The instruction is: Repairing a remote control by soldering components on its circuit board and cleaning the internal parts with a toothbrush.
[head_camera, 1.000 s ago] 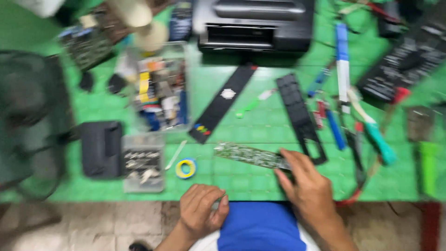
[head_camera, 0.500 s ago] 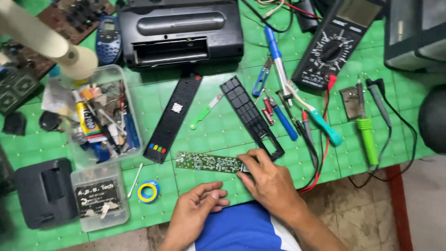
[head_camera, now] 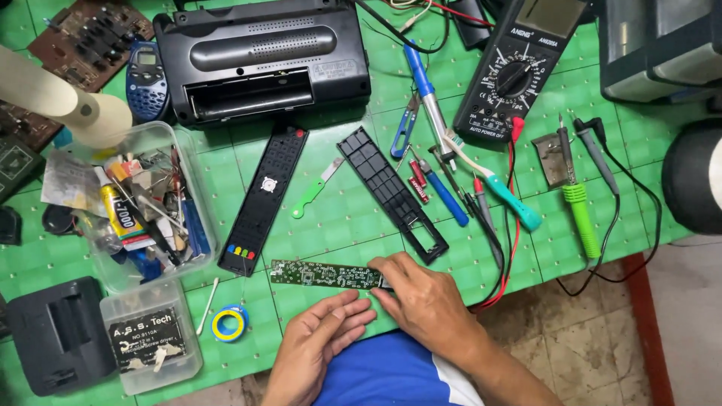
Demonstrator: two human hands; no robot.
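Note:
A long green circuit board point(head_camera: 323, 274) lies flat on the green mat near the front edge. My right hand point(head_camera: 421, 301) rests on its right end, fingers pressing that end down. My left hand point(head_camera: 323, 342) lies just below the board, fingers apart, holding nothing. Above the board lie the black front shell of a remote control point(head_camera: 265, 197) with coloured buttons and the black back shell point(head_camera: 391, 194), both slanted. A small green plastic pry tool point(head_camera: 314, 189) sits between the two shells.
A black radio point(head_camera: 263, 56) stands at the back. A multimeter point(head_camera: 519, 68) with leads, a soldering iron point(head_camera: 429, 101), a toothbrush point(head_camera: 496, 188) and a green-handled tool point(head_camera: 579, 207) lie to the right. A clear tub of parts point(head_camera: 143, 207), a small screwdriver box point(head_camera: 147, 334) and a tape roll point(head_camera: 228, 323) sit left.
The view has swung and steadied, so the bench now sits further left in frame. My left hand has opened and moved up close under the board. My right hand stays on the board's right end.

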